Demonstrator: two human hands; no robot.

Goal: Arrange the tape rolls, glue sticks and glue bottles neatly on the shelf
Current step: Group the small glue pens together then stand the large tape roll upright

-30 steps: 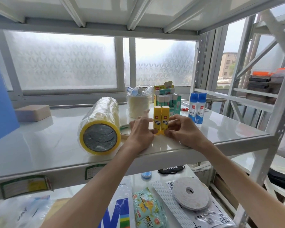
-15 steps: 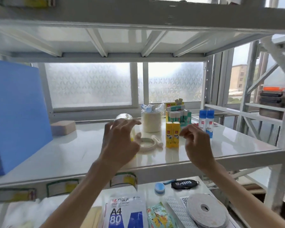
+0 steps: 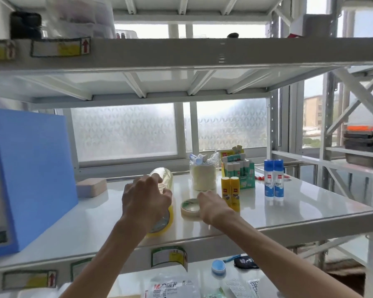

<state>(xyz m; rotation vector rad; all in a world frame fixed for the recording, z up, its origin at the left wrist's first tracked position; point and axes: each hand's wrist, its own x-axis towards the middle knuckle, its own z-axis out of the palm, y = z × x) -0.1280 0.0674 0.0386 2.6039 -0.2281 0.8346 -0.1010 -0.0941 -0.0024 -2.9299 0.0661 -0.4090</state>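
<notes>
A long wrapped pack of tape rolls [image 3: 163,177] with a yellow end lies on its side on the white shelf [image 3: 289,209]. My left hand [image 3: 145,203] is curled over its top near the front end. Just to its right a small flat tape roll [image 3: 188,208] lies on the shelf, and my right hand [image 3: 213,208] has its fingertips on the roll's right rim. Two yellow glue sticks [image 3: 230,191] stand upright behind my right hand. Two blue-capped glue bottles [image 3: 274,181] stand further right.
A pale stack of tape [image 3: 202,177] and a green box of glue sticks [image 3: 238,171] stand at the back. A blue box [image 3: 30,175] fills the left end, with a beige block [image 3: 92,187] beside it. The upper shelf beam [image 3: 181,52] hangs overhead.
Both hands have left the yellow glue sticks. The left hand came down onto the tape pack, the right hand moved left to the small roll. My view has tilted upward.
</notes>
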